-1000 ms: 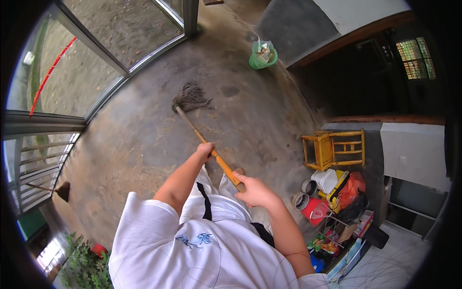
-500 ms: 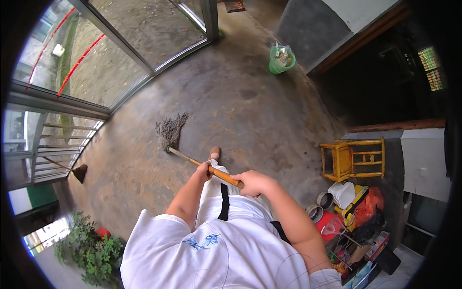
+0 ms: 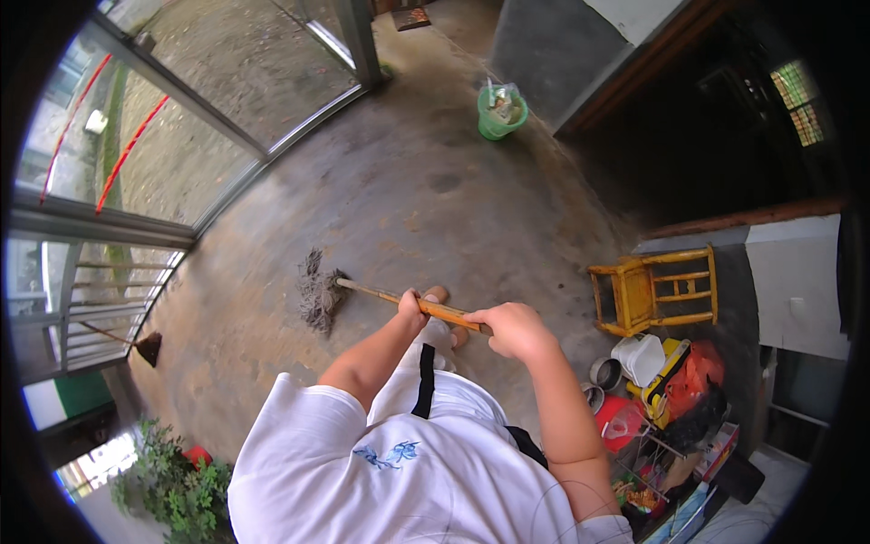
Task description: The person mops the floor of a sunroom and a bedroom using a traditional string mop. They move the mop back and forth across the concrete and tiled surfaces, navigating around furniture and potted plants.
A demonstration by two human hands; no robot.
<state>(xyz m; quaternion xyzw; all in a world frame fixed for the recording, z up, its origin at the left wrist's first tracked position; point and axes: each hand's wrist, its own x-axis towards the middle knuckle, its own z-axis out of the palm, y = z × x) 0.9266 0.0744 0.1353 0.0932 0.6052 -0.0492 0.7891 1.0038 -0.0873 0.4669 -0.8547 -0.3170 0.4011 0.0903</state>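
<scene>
A string mop lies across the scene, its grey strands (image 3: 321,292) spread on the concrete floor left of my feet. From the mop head its wooden handle (image 3: 372,291) slants toward me and to the right. Midway along the handle, my left hand (image 3: 414,310) is closed round the wood. My right hand (image 3: 514,326) grips the handle's upper end, with the thumb lying along it. Part of each hand's fingers is hidden behind the handle. One brown shoe (image 3: 437,295) shows just beyond my left hand.
A green bin (image 3: 501,112) with rubbish stands by the far wall. To the right are a yellow wooden chair (image 3: 654,288) and a heap of containers and bags (image 3: 662,381). Glass panels (image 3: 208,136) border the left, near a broom (image 3: 148,348) and a leafy plant (image 3: 177,476).
The mop head has swung nearer, its strands now bunched and fanned sideways rather than trailing away. Both hands have shifted right with the handle. A second foot now shows.
</scene>
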